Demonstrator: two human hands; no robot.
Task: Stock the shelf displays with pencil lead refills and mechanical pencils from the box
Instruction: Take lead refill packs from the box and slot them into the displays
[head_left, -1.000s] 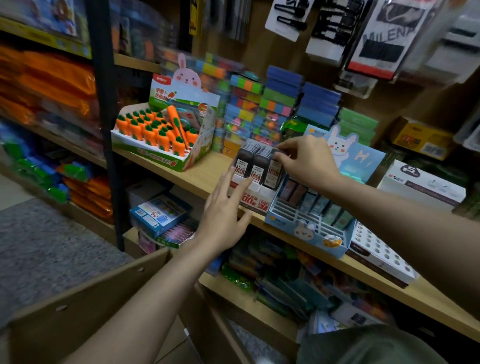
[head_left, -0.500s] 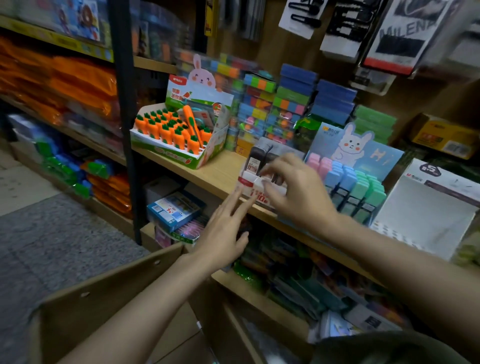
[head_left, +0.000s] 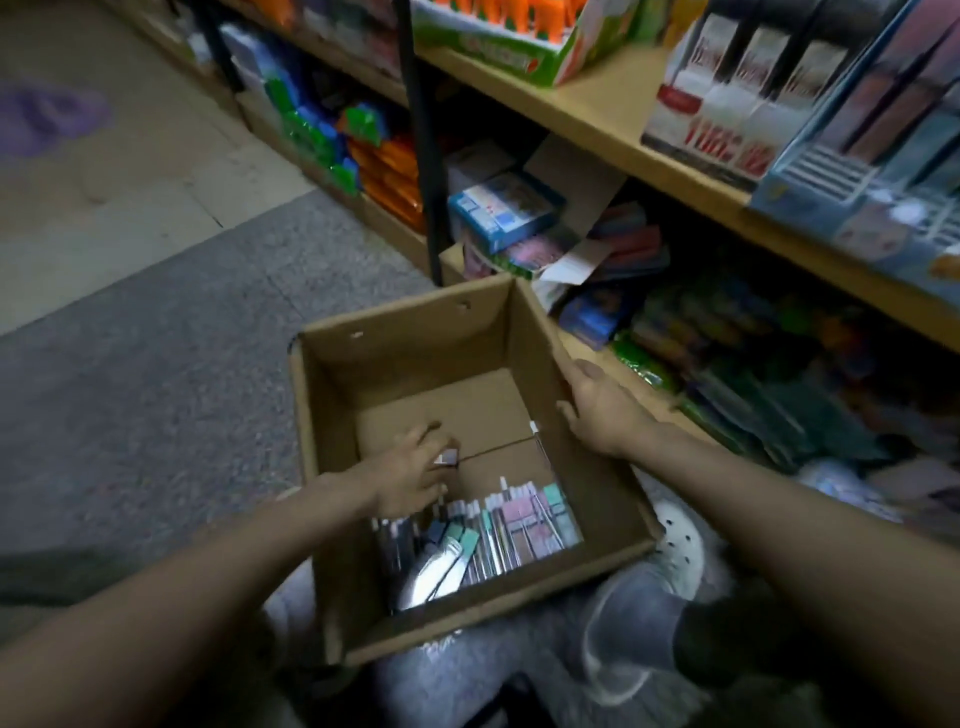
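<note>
From the head view, the cardboard box (head_left: 415, 374) sits on the floor between the person's knees, open at the top, just beside the lower shelf. The left hand (head_left: 415, 470) is down inside it, fingers curled round a small pale-ended pack (head_left: 448, 458) near the bare middle of the box floor; the blur makes it hard to say whether this is a lead refill or something else. The right hand (head_left: 597, 405) rests on the box's right wall, fingers fairly straight over the rim, holding nothing, seemingly steadying the carton.

The remaining stock (head_left: 498, 525) lies packed against the near wall of the box: slim packs in pink, teal and grey, standing or leaning side by side. Above, on the wooden shelf (head_left: 613, 114), stands the refill display (head_left: 727, 104) with dark upright cases, and next to it a blue display tray (head_left: 852, 171).

These packs are probably light, stiff plastic and somewhat slick. The lead inside would be brittle, so a gentle pinch across the flat sides near the middle seems safest, a few at a time rather than a loose handful.
</note>
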